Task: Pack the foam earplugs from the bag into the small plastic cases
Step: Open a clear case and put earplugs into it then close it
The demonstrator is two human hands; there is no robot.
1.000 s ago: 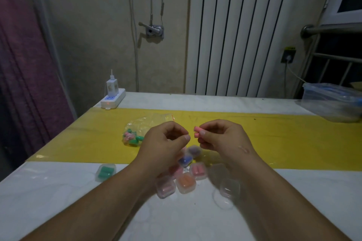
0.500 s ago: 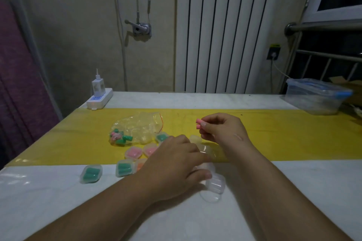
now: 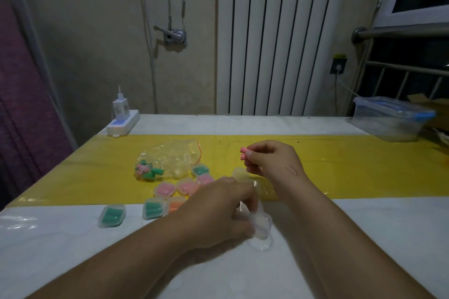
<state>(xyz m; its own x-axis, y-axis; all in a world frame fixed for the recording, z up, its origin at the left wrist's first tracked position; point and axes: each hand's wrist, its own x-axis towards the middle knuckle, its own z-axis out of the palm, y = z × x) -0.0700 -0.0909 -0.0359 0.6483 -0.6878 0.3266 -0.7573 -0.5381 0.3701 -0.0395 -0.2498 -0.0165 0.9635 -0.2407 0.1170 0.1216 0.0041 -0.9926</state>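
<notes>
The right hand (image 3: pixel 272 164) pinches pink earplugs (image 3: pixel 243 153) above and beyond the left hand (image 3: pixel 218 209), which grips a clear case (image 3: pixel 262 224) near it; the slick case may slip, or springy foam pop out.

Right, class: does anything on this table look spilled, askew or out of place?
Only mildly: one green-filled case lies tilted, apart from the other filled cases. Nothing looks spilled or damaged.

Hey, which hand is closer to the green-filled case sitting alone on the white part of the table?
Left. The left hand is to the right of that green-filled case, gripping a clear case; the right hand is farther right and back, pinching pink earplugs.
</notes>
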